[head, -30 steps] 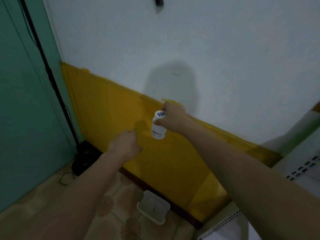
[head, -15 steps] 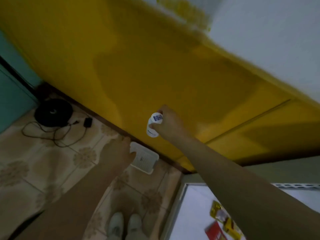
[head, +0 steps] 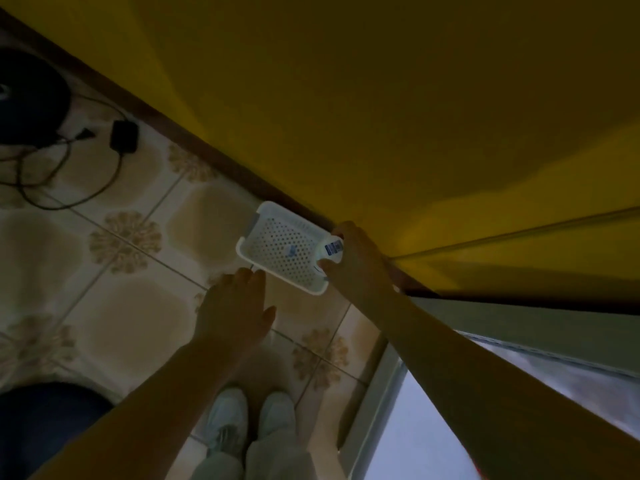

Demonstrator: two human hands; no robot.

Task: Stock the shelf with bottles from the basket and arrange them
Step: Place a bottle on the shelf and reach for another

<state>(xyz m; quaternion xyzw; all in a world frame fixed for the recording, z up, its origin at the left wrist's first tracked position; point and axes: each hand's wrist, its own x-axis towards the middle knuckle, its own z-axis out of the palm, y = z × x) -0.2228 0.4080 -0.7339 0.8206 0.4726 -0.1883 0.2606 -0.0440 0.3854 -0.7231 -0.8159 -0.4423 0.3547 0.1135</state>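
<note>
A big yellow wall (head: 381, 98) fills the top of the view. Under it is a tiled floor (head: 114, 306) with brown flower shapes on it. The picture is dim.

At the bottom right is a pale shelf (head: 377, 393), right next to the wall. At the bottom left is a dark blue shape (head: 45, 427), and it is too dark to tell what it is.

A black round thing (head: 27, 105) sits on the floor at the far left. A black cord (head: 86, 195) curls beside it, and a small black plug box (head: 124, 136) lies near the cord.

A white basket (head: 277, 244) with lots of little holes sits on the floor. Its far side touches the bottom of the wall.

2 pale shoes (head: 252, 417) stand side by side on the floor, near the shelf.

The left hand (head: 235, 306) is flat over the floor. Its fingers (head: 249, 277) are straight and close together, and they hold nothing. Their tips are just beside the near edge of the basket.

The right hand (head: 360, 261) is over the right end of the basket. Its fingers are curled tight around a small white bottle (head: 330, 252) with a blue mark on its label. The bottle is low at the basket's right end. It is hard to tell if it touches the basket.
</note>
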